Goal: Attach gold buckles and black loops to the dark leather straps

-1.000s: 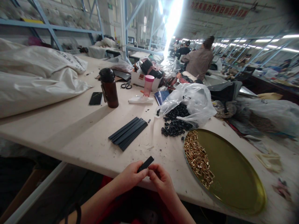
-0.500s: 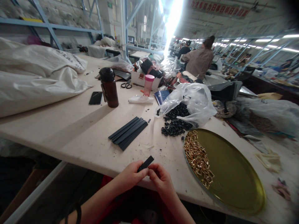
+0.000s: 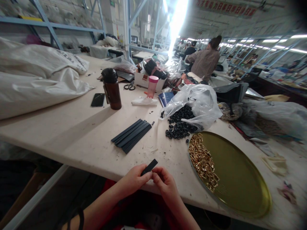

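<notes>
Close to the table's front edge, my left hand (image 3: 137, 178) is closed round a short black strap (image 3: 150, 166), whose free end points up and to the right. My right hand (image 3: 164, 182) touches the left at the fingertips, its thumb and fingers pinched together; whatever lies between them is hidden. Beyond the hands, a stack of flat black straps (image 3: 131, 135) rests on the table. To the right, a round gold tray (image 3: 242, 172) carries a heap of small gold metal buckles (image 3: 203, 163) along its left side. Small black loops (image 3: 179, 126) spill out of a clear plastic bag (image 3: 203, 102).
A dark brown bottle (image 3: 112, 91) and a phone (image 3: 98, 100) are at the left of the table (image 3: 72, 131). Scissors (image 3: 129, 86) and a pink-lidded cup (image 3: 152, 87) stand further back. A large white sack (image 3: 35, 83) covers the far left. A person (image 3: 205, 60) works beyond.
Both hands keep nearly the same place and grip. The view has shifted very slightly; nothing else has visibly moved.
</notes>
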### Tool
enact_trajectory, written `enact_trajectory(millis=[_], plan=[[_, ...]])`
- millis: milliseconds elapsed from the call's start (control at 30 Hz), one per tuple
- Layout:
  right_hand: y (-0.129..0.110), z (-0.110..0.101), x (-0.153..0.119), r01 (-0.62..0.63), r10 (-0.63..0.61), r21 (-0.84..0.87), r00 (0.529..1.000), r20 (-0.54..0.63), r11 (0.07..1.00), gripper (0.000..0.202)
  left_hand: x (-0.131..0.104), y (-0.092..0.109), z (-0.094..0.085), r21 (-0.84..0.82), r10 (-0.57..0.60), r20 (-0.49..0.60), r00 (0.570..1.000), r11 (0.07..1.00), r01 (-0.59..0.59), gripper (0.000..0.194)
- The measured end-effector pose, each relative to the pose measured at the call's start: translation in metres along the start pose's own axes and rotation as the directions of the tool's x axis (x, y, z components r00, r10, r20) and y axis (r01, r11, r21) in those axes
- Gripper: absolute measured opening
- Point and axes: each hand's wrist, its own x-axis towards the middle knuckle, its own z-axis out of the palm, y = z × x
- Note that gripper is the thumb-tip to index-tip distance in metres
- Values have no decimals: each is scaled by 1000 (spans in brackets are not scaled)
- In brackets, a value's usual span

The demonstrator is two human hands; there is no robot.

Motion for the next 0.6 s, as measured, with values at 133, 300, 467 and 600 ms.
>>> enact_trajectory(millis=[133,300,467,600], plan=[[1,0,1,-3,3,-3,1000,-1,1000,16,-1,-2,1,4,6,-17,1000,1000,-6,27],[0,0,1,-1,1,5,1000,7,1000,16,-1,-1,1,16,0,-18,1000,1000,1,25],[-2,1,0,-14,14,-8,1000,-8,1000,16,-1,1,1,5,-25,-9,1000,1000,25,24],[0,1,1,-14,14,-2,1000,-2,1000,16,-1,1,1,12,-26,-3,1000,1000,26,25]])
